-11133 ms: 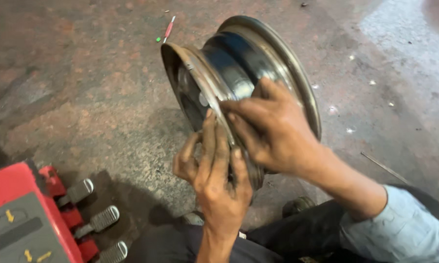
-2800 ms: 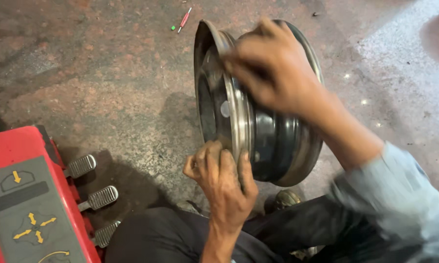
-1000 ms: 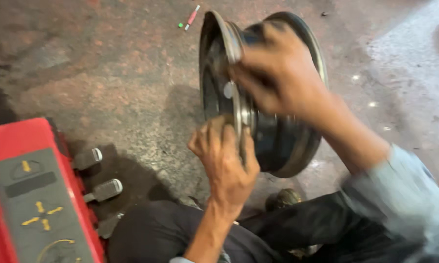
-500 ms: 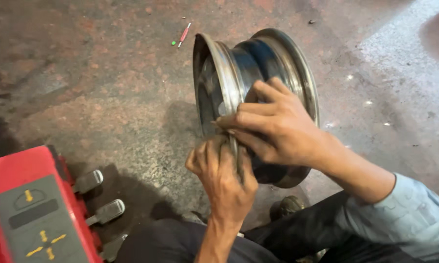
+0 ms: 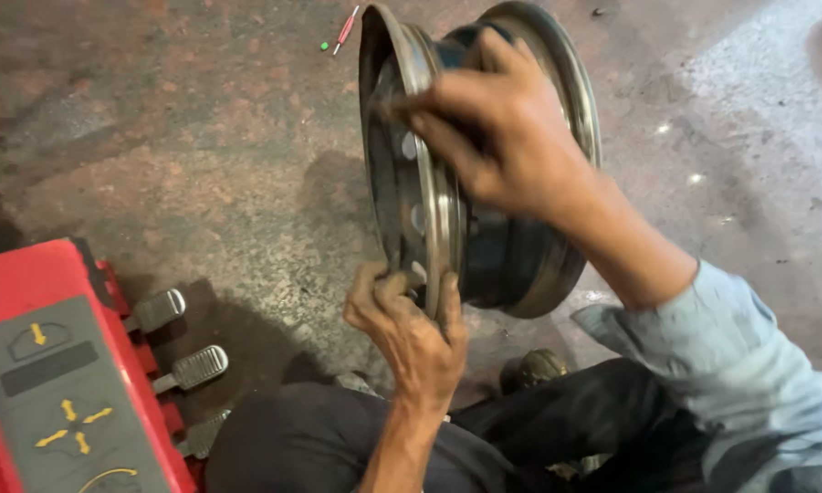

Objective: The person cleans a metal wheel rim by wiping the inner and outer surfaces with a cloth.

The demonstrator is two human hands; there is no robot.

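Right hand moved up steel rim; left hand steadies bottom

Bare floor leftward; red machine lower left.

left hand low, fingers curled; right hand above, gripping

Warm, fairly dim light; the floor brightens toward the upper right. Soft shadows fall leftward. The right hand shows motion blur.
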